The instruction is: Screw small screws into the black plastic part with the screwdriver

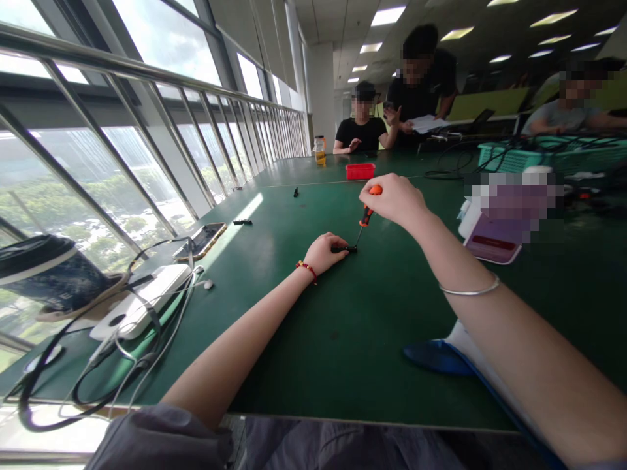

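Note:
My right hand (pixel 396 203) grips an orange-and-black screwdriver (pixel 365 214) by its handle, with the shaft slanting down. Its tip meets the right end of a small black part (pixel 349 249) on the green table. My left hand (pixel 326 253) pinches that part from the left and holds it against the tabletop. What the part is, I cannot make out. Two more small dark pieces lie farther off, one black piece (pixel 242 222) to the left and another dark piece (pixel 296 192) beyond my hands.
A phone (pixel 202 240), a white power strip (pixel 147 300) with cables and a dark cup (pixel 53 274) are at left. A red tray (pixel 360 172) and a bottle (pixel 320 150) stand far back. A propped phone (pixel 494 241) and a teal basket (pixel 509 158) sit right. Several people are beyond.

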`<control>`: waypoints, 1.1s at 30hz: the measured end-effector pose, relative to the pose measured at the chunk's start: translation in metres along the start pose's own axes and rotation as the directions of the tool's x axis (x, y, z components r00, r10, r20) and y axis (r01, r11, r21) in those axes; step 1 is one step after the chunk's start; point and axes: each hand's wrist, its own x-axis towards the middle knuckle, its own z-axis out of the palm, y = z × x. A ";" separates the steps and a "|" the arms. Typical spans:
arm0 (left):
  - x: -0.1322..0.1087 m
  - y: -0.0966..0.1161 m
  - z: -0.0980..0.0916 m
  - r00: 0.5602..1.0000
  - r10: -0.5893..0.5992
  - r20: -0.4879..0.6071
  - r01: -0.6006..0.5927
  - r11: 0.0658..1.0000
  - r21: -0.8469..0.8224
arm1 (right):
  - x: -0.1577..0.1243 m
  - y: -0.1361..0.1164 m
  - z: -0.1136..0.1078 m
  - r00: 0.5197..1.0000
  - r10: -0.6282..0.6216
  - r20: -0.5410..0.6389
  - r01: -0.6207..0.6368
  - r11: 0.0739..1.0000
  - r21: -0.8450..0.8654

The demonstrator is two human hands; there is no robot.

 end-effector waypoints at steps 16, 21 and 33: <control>0.000 0.001 0.000 1.000 -0.010 -0.023 0.011 0.999 0.049 | 0.001 0.000 0.007 1.000 -0.012 -0.023 0.013 0.999 0.041; 0.000 0.001 -0.001 1.000 -0.001 -0.015 0.002 0.999 0.045 | -0.002 -0.007 0.007 0.994 -0.040 -0.104 0.045 0.998 0.048; 0.000 0.001 -0.002 1.000 0.020 -0.009 -0.019 0.998 0.055 | -0.003 -0.009 0.017 0.992 -0.089 -0.086 0.095 0.993 0.067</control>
